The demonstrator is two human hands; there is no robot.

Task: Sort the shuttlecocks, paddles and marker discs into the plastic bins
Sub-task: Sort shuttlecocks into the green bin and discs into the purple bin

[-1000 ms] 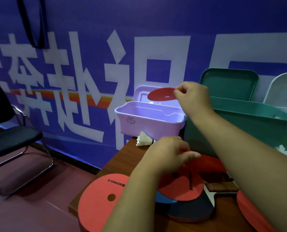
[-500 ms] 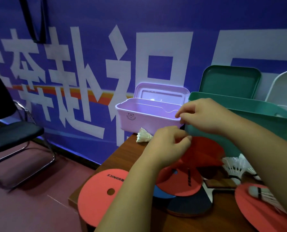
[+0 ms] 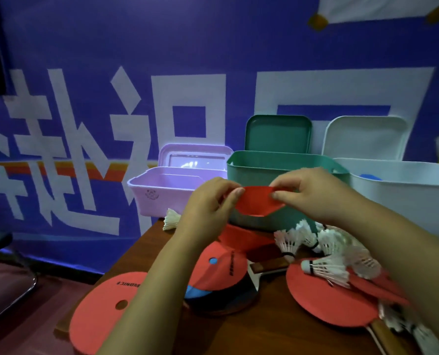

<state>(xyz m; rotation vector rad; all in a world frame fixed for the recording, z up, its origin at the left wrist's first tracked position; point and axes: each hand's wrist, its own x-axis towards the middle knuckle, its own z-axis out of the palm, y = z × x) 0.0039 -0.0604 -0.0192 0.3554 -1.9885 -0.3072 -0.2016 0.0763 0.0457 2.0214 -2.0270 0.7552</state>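
Red marker disc (image 3: 258,202) is held in the air just in front of the green bin (image 3: 285,162), to the right of the lilac bin (image 3: 162,190), and sags slightly between two grips. Change over the last second: the right hand (image 3: 313,193) was holding a disc above the lilac bin alone while the left hand (image 3: 208,201) worked in the pile. Now both hands share a fresh disc lifted off the table (image 3: 264,334). Judgement: the previous disc has probably gone into the lilac bin, whose inside is not visible, and this one looks bound for the same place, so disc sorting is under way, not finished. Fingers: left thumb and fingertips are closed in a pinch on the disc's left edge, and right thumb and forefinger are closed in a pinch on its right edge. Still on the table: two large discs (image 3: 103,311), a heap of shuttlecocks (image 3: 328,270), a red paddle (image 3: 326,301). White bin (image 3: 405,190) stands far right.
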